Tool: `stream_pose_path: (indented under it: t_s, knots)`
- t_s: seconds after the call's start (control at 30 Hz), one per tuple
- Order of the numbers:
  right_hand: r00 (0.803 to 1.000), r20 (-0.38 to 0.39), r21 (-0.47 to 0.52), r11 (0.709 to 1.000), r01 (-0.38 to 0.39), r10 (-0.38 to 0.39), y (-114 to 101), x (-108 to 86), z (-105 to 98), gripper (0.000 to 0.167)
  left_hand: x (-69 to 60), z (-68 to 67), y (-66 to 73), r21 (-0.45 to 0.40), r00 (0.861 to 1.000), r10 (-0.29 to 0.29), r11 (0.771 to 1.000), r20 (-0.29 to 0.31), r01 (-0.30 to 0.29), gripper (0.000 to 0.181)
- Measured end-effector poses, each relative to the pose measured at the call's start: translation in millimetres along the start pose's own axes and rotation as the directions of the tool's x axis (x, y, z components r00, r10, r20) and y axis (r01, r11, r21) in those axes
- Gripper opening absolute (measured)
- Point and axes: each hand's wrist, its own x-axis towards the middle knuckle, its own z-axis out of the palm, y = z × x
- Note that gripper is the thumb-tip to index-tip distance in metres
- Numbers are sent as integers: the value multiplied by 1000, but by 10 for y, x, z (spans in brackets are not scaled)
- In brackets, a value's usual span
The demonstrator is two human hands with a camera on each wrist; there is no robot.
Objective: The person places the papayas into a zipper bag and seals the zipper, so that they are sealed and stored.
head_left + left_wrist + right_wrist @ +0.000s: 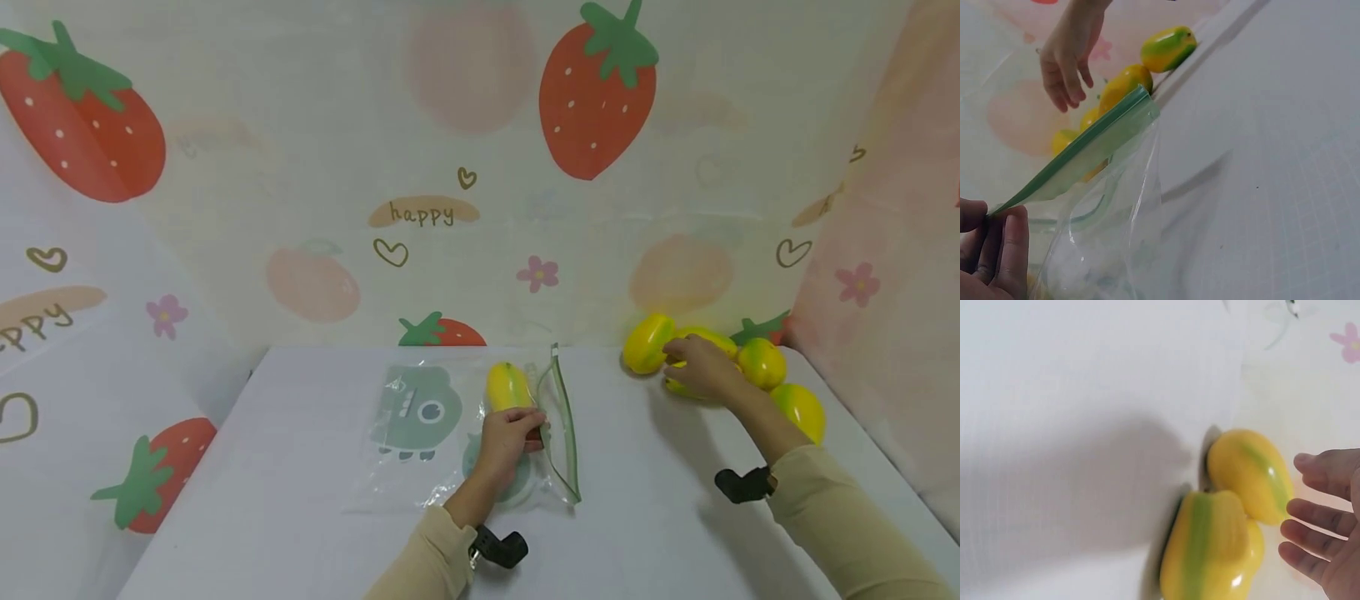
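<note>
A clear zip bag [420, 492] with green monster prints lies on the table, its green-edged mouth facing right. My left hand [502, 446] pinches the bag's green rim [1079, 156] between thumb and fingers. One yellow mango-like fruit [507, 385] with a green streak is in the bag, just beyond that hand. At the back right, my right hand [705, 368] hovers over several similar yellow-green fruits [648, 343]. In the right wrist view its fingers [1316, 515] are spread and loosely extended beside a fruit [1250, 475], with nothing held.
More of these fruits, one round [762, 364] and one near the right edge [801, 412], sit around my right forearm. The white table [247, 500] meets a strawberry-printed backdrop [322, 200] at the back, with a printed side sheet on the right.
</note>
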Motion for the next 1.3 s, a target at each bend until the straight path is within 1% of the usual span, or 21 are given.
stream_pose_path:
  t_s: [0.13, 0.2, 0.4, 0.53, 0.67, 0.8, 0.87, 1.03, 1.13, 1.3]
  knots:
    - [999, 16, -41, 999, -28, 29, 85, -9, -37, 41, 21, -14, 4, -13, 1000, -24, 1000, 4, 24, 26]
    - [999, 20, -59, 997, -48, 49, 110, -14, -45, 42, 27, -17, 1, -16, 1000, -25, 1000, 4, 25, 25]
    - [993, 46, -137, 986, -98, 105, 176, -38, -68, 47, 12, -9, -1, -32, 1000, -7, 999, -14, 7, 24]
    - [989, 60, -156, 980, -122, 133, 229, -35, -66, 49, 1, -1, 1, -45, 1000, 7, 999, -22, -8, 25]
    - [988, 66, -154, 980, -127, 138, 275, -23, -73, 49, -5, 2, -2, -47, 999, 13, 999, -30, -15, 26]
    - [991, 73, -159, 982, -101, 114, 316, -6, -91, 48, 1, 0, -11, -61, 1000, 8, 998, -27, -9, 26]
    - [990, 82, -156, 983, -101, 115, 343, 1, -96, 48, 13, -3, -24, -68, 1000, 7, 998, -23, -8, 26]
    - [982, 111, -133, 982, -137, 153, 412, 7, -80, 52, 22, -8, -42, -76, 1000, 6, 997, -9, -6, 25]
    - [981, 114, -125, 982, -140, 154, 433, 6, -68, 54, 20, -8, -44, -72, 1000, 7, 997, -5, -7, 25]
    - [986, 110, -157, 982, -107, 125, 453, 4, -46, 53, 28, -6, -43, -65, 1000, 1, 998, -6, -1, 25]
